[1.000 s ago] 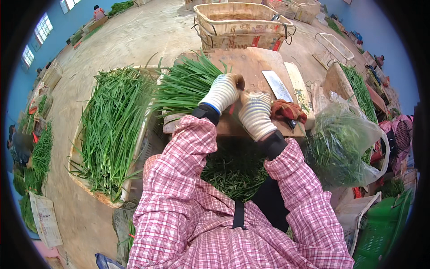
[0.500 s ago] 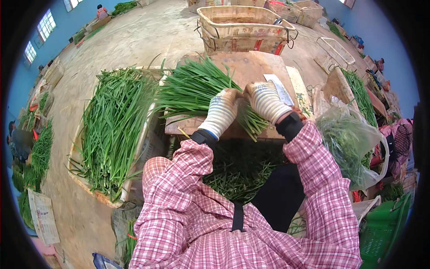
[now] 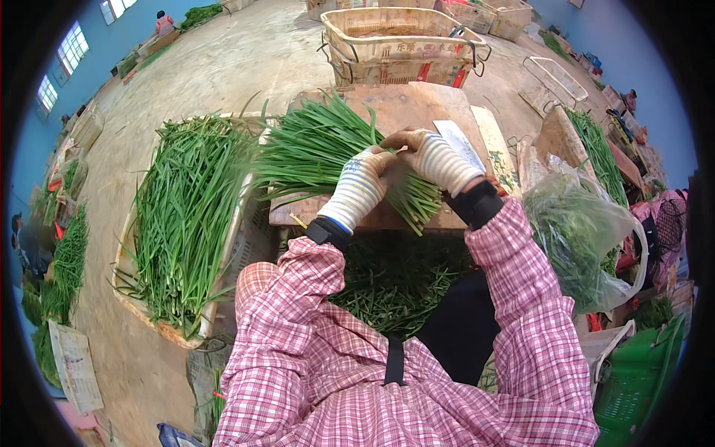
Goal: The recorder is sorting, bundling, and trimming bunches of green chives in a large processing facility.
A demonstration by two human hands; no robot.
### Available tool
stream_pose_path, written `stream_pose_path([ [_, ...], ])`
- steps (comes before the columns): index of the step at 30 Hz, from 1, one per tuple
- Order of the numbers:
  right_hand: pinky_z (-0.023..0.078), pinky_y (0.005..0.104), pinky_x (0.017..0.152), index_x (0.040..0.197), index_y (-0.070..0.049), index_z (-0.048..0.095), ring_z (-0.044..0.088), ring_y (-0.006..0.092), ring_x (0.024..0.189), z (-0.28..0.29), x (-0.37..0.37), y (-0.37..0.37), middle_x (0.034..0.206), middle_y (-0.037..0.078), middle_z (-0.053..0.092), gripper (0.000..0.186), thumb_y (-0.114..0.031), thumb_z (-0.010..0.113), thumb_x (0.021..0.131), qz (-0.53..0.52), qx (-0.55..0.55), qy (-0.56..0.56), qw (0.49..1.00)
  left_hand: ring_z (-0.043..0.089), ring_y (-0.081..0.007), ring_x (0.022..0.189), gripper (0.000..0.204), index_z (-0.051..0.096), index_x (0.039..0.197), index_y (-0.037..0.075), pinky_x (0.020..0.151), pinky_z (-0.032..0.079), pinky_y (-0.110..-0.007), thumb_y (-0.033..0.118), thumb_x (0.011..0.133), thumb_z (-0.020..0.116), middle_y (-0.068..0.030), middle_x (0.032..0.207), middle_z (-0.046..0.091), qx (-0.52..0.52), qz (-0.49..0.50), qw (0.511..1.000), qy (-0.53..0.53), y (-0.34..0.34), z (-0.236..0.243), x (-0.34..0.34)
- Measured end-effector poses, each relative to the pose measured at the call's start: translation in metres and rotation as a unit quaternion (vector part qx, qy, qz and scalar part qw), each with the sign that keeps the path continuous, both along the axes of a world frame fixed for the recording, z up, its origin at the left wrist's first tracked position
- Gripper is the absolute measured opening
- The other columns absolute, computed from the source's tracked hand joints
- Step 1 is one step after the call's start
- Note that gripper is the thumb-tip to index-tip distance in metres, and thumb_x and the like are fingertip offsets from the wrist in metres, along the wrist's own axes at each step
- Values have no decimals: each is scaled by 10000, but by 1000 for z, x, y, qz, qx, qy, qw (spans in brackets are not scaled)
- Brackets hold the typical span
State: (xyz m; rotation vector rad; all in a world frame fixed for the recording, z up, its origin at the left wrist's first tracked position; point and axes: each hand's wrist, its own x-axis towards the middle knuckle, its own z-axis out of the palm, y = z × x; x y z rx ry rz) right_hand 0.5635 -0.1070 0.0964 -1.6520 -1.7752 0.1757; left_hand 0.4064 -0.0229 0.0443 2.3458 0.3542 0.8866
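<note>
My left hand (image 3: 363,185), in a white knit glove, is closed around a bundle of long green leaves (image 3: 316,149) that lies across a wooden board (image 3: 406,104). My right hand (image 3: 436,158), also gloved, pinches the same bundle near its cut ends, just right of the left hand. The leaf tips fan out to the left over the board's edge. A flat cleaver blade (image 3: 458,141) lies on the board right behind my right hand.
A crate heaped with more green leaves (image 3: 182,208) stands at my left. Trimmings (image 3: 395,279) lie below the board. A clear bag of greens (image 3: 577,231) is at my right, a green crate (image 3: 637,380) lower right, and woven baskets (image 3: 395,37) beyond the board.
Both hands have lifted and spread along the bundle; my right hand moved up and right from the board's near edge to the cut ends, and the bundle now lies more across the board.
</note>
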Motion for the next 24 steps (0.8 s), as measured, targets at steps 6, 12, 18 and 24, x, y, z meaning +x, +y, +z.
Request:
stream_pose_path([
  [6,532,433,791,955,-64,729,672,388,900,0,4,-5,914,213,697,172,-168,661,836,-104,-130,-92,982,686,-327,756,105,693,895,70,712,539,-395,139,817,701,-147,787,697,-74,125,989,-11,-5,1,13],
  [12,530,412,809,1006,-45,709,689,342,887,10,31,-79,908,193,706,202,-185,609,899,-299,-18,131,945,710,-271,800,157,708,965,90,722,549,-358,167,829,696,-127,857,725,7,148,988,38,15,26,15],
  [18,504,419,882,1108,-83,685,637,364,998,-51,66,-146,1061,180,670,331,-223,740,813,-292,-18,-32,956,701,-253,803,250,674,1092,82,761,544,-340,43,850,624,-111,888,730,-42,86,986,136,13,31,35],
  [24,474,435,921,1138,-139,659,596,361,1027,-75,74,-143,1040,147,648,351,-146,713,791,-277,18,-163,947,539,-322,1224,694,506,1346,135,1062,390,-485,150,713,791,-161,1266,590,242,-86,938,232,-3,66,23],
])
